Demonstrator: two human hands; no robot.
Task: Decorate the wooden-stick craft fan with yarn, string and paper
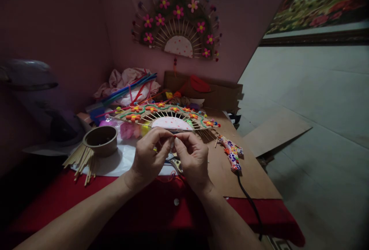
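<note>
My left hand (151, 154) and my right hand (192, 157) meet in front of me, thumbs and index fingers pinched together. A tiny red piece (174, 136), perhaps a bead or thread, shows between their fingertips; most of it is hidden. Just beyond them lies a half-round fan (173, 123) of sticks, with orange flowers, a green wavy line and a pale dotted centre. Under my hands are the scissors (176, 164), partly covered, and a thin orange-red thread (170, 179) on the red cloth.
A brown bowl (100, 140) stands at left by a bundle of wooden sticks (82, 161). On the cardboard (245, 180) at right lies a flower-patterned glue gun (233, 155) with a black cord. A similar pink-flowered fan (178, 19) hangs behind. Pipe cleaners (127, 90) and fabric lie at the back.
</note>
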